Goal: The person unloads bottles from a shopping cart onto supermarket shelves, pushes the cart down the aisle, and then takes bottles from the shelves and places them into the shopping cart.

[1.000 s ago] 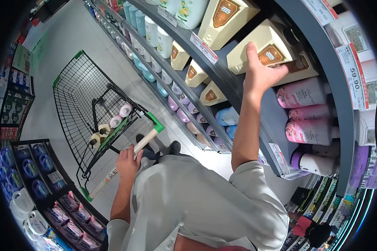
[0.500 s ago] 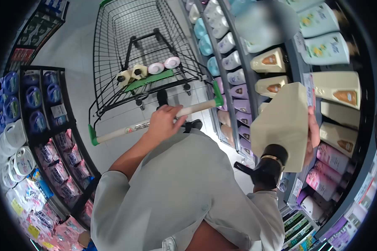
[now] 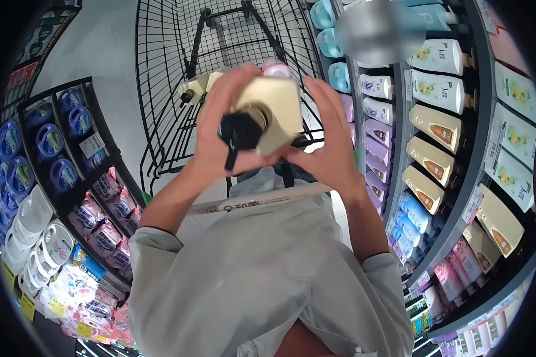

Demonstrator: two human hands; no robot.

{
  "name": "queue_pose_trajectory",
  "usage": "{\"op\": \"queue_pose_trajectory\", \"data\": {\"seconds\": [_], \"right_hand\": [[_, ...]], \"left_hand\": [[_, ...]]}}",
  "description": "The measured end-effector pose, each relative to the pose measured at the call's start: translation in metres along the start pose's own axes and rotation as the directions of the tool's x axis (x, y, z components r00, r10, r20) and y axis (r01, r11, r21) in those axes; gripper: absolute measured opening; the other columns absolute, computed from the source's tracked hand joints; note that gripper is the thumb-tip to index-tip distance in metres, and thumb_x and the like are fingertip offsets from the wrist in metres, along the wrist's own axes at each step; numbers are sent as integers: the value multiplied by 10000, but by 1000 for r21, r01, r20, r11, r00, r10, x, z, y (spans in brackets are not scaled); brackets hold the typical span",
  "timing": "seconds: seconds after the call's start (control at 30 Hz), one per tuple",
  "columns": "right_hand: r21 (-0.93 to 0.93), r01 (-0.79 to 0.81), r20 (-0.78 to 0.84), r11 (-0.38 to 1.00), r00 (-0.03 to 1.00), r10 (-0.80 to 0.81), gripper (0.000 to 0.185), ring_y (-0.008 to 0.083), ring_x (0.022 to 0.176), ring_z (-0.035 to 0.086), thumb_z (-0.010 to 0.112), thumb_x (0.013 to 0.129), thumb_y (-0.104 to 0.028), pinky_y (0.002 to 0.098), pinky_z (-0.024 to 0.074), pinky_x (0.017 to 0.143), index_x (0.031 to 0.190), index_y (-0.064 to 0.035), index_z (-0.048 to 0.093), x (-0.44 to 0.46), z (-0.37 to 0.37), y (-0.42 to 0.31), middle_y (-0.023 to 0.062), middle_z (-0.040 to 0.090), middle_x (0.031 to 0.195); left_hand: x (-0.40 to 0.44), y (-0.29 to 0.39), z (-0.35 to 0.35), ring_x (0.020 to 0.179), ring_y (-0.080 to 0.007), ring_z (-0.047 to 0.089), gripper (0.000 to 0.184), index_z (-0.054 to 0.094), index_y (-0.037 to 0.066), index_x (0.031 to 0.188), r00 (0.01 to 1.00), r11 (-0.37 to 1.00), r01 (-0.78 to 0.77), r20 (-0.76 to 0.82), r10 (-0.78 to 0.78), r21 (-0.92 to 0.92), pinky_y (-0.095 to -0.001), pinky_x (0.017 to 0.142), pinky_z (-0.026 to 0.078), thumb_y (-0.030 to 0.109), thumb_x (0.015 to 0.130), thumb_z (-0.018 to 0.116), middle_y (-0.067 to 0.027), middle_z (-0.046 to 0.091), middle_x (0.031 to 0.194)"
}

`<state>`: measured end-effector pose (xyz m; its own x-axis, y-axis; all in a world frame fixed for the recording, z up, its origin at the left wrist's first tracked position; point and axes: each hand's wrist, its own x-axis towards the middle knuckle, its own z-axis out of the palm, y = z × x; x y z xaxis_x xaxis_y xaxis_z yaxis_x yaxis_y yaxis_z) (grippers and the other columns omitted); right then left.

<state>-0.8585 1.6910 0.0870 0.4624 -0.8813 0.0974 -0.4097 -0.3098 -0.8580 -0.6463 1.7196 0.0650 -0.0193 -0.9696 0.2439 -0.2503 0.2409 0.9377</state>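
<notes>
A cream pump bottle (image 3: 283,107) with a black pump head is held up over the near end of the shopping cart (image 3: 178,77), pump end toward me. My left hand (image 3: 211,134) is wrapped around its left side, fingers over the far edge and thumb beneath. My right hand (image 3: 330,140) is spread at the bottle's right side, with a gap between its fingers and the bottle; whether its thumb touches the bottle I cannot tell. Behind them, cream bottles (image 3: 190,89) and a pink-capped container (image 3: 275,68) lie in the cart, partly hidden.
The cart's handle (image 3: 268,197) crosses close before my body. On the right, a shelf (image 3: 476,205) carries rows of pump bottles (image 3: 438,119). On the left, a rack (image 3: 71,196) holds blue jugs (image 3: 50,140) and pink packs (image 3: 104,238). Tiled floor (image 3: 110,59) shows beyond the rack.
The cream bottle has moved from the right-hand shelf side to in front of me, over the cart. My left hand has left the handle and gripped it; my right hand has spread.
</notes>
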Motion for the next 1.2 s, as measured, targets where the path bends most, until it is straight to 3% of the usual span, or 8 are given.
{"op": "queue_pose_trajectory", "data": {"seconds": [0.07, 0.2, 0.27, 0.5, 0.8, 0.93, 1.03, 1.2], "right_hand": [[-12, -166, -29, 986, 986, 166, 817, 392, 1371, 436, 863, 776, -254, 528, 387, 1112, 1469, -43, 484, -6, 0, 8, 208, 424, 1478], [-508, -328, -102, 796, 941, 323, 667, 431, 1350, 397, 791, 863, -278, 557, 339, 1112, 1440, -65, 530, -61, 1, 42, 207, 416, 1472], [-730, -363, -87, 579, 890, 448, 625, 421, 1251, 511, 774, 875, -254, 523, 434, 1025, 1425, -63, 547, -83, 4, 45, 203, 466, 1426], [-277, -649, -238, 709, 761, 604, 462, 358, 938, 730, 535, 942, 58, 393, 569, 822, 1394, -21, 590, -100, 8, 52, 213, 724, 1050], [-291, -679, -292, 675, 734, 613, 514, 334, 821, 688, 591, 857, 63, 403, 563, 733, 1348, -87, 629, -92, -14, 59, 137, 724, 1003], [-405, -631, -286, 661, 775, 564, 700, 292, 822, 680, 603, 755, 84, 399, 563, 685, 1410, -162, 580, -90, -23, 67, 84, 699, 941], [-443, -600, -297, 666, 799, 522, 762, 288, 834, 696, 641, 710, 82, 394, 578, 683, 1422, -177, 563, -89, -28, 75, 56, 695, 1035], [-443, -620, -272, 647, 781, 562, 775, 305, 895, 708, 671, 696, 59, 405, 590, 735, 1431, -150, 543, -76, -42, 68, 73, 692, 1079]], "left_hand": [[22, -61, 10, 1212, -292, 610, 1055, 428, -23, 1469, 987, 992, 118, -107, -122, -48, -395, 1039, 492, 216, 586, 953, -193, 583, 1328], [70, -174, 25, 1177, -347, 604, 989, 446, 47, 1446, 991, 956, 131, -41, -125, 263, -430, 1019, 507, 210, 595, 922, -174, 571, 1300], [80, -238, 41, 1198, -368, 563, 939, 470, 63, 1405, 988, 950, 132, 36, -148, 281, -441, 1034, 478, 198, 592, 921, -164, 562, 1297], [84, -343, 96, 1202, -391, 518, 964, 497, 52, 1343, 976, 929, 94, 152, -157, 359, -463, 1059, 411, 258, 533, 978, -150, 571, 1279], [84, -360, 125, 941, -348, 615, 803, 536, -29, 1226, 992, 954, -121, 77, 104, 273, -457, 855, 498, 239, 616, 985, -183, 609, 1041], [77, -393, 114, 1388, -420, 358, 1203, 224, -95, 1535, 963, 969, 25, 255, -90, 244, -464, 1183, 293, 230, 652, 974, -294, 369, 1458], [80, -406, 102, 1436, -450, 312, 1256, 155, -94, 1566, 961, 946, -21, 268, -71, 325, -478, 1204, 269, 204, 652, 963, -317, 307, 1539], [107, -358, 52, 1460, -419, 325, 1217, 186, -11, 1593, 755, 787, 253, 393, -524, 563, -480, 1201, 314, 190, 658, 939, -292, 315, 1570]]}}
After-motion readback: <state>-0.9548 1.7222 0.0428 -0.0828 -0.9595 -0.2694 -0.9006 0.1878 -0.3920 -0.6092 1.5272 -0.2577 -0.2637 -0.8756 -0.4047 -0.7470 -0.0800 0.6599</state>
